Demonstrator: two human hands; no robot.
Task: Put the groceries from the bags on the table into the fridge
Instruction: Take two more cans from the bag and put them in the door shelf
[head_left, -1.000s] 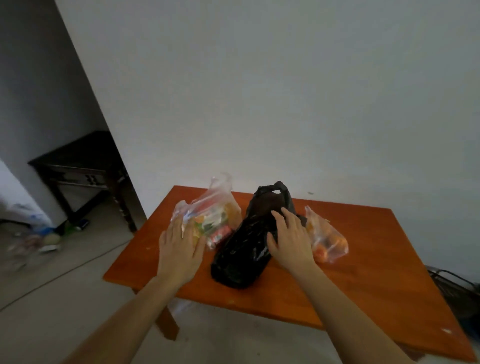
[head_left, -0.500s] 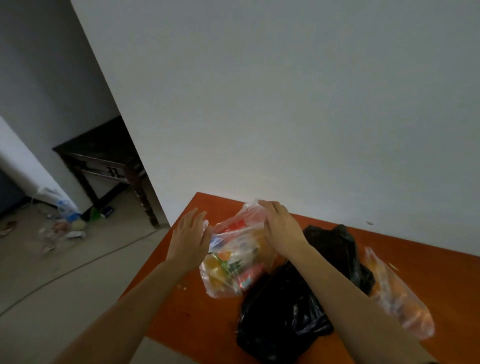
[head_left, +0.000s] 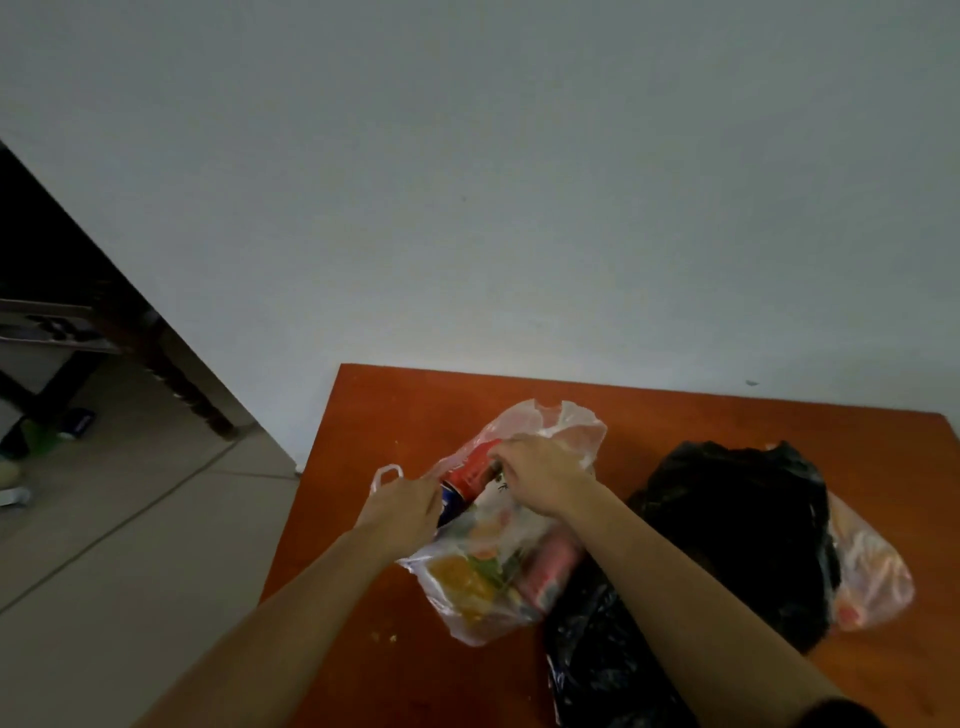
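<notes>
Both hands at clear bag (head_left: 483, 582) on orange table (head_left: 374, 415)

Right hand (head_left: 540, 480) fingers closed round red can (head_left: 470, 475) top; left hand (head_left: 402, 506) pinching bag's edge at 9 o'clock, fingertips hidden; black bag (head_left: 737, 525) at 3 o'clock, part cut off; contents blurred.

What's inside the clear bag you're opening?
In the clear bag: a red can under the right hand, another red can lower down, and orange-and-green packets. Anything beneath them is hidden.
</notes>
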